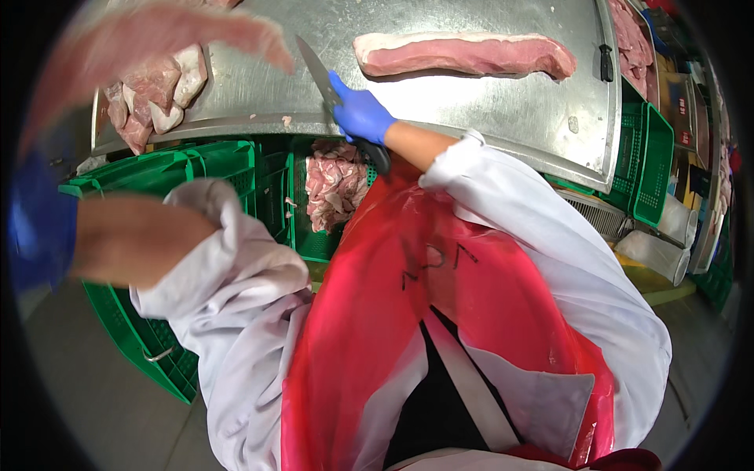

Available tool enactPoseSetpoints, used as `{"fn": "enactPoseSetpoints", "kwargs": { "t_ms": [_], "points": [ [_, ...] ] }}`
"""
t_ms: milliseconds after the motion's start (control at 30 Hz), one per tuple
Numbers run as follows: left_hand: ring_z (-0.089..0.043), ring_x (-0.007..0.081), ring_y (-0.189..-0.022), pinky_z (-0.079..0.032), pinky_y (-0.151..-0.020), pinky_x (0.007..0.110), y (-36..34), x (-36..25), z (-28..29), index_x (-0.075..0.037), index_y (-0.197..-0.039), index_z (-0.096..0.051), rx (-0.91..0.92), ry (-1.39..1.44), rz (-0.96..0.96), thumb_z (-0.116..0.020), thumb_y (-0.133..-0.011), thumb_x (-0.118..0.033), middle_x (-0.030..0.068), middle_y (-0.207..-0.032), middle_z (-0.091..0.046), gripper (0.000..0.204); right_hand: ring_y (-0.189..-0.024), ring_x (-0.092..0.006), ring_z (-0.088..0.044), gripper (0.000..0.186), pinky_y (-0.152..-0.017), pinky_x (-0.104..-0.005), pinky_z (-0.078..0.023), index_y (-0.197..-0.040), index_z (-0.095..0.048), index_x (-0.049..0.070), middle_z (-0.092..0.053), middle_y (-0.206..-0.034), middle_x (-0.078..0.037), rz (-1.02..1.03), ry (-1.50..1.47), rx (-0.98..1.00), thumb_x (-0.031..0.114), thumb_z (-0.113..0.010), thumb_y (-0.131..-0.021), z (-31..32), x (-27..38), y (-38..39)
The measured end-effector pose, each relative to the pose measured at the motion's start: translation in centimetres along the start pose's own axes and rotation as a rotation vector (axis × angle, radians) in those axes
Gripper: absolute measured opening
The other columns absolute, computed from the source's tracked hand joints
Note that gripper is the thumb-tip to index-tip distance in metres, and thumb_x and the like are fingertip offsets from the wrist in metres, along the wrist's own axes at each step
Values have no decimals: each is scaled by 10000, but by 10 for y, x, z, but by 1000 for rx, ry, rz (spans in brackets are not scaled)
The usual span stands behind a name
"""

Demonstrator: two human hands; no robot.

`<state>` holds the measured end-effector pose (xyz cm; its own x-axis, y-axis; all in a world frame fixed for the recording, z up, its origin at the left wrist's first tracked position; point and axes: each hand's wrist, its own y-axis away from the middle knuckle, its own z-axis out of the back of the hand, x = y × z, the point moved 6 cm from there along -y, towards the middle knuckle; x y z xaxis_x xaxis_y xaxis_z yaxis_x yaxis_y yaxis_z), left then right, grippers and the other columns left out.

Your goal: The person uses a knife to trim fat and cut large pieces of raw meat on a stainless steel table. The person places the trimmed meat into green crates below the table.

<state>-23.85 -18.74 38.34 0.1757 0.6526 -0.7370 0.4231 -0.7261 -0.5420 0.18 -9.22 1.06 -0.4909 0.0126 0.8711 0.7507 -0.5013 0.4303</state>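
Note:
My left hand (41,228), blue-gloved and blurred at the far left, grips a long pink meat strip (157,39) that sweeps up over the table; the fingers are partly lost in the dark rim. My right hand (360,111), also gloved, is closed on a black-handled knife (317,72), blade pointing up-left near the front edge of the steel table (267,86). A long pale-edged pork loin (463,56) lies right of the knife. Cut meat pieces (149,94) are piled at the table's left.
Green crates (157,345) stand below the table at left; one holds cut meat (336,184). More crates (649,165), steel bins (660,251) and meat (628,47) are at the right. A small black-handled tool (605,63) lies at the table's right edge.

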Motion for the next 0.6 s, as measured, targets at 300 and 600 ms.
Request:
{"fn": "enactPoseSetpoints", "kwargs": {
  "t_ms": [300,600],
  "points": [
    [-654,242,-953,-530,-877,378,197,-80,38,25,-1043,-621,-649,-688,-12,-644,-878,-223,117,-1003,-661,300,-617,-138,-628,721,-525,-295,-562,-1615,-182,183,-684,-858,-95,221,-355,-561,72,-553,-1007,227,-73,59],
    [-596,397,-1145,-491,-983,451,205,274,-9,25,-1298,-508,578,-1443,453,-807,-791,-223,240,-1252,-572,638,-648,-291,-679,760,-690,-411,-570,-1608,-193,155,-722,-834,-161,77,450,-1156,75,-539,-937,403,-179,117]
  ]
}}
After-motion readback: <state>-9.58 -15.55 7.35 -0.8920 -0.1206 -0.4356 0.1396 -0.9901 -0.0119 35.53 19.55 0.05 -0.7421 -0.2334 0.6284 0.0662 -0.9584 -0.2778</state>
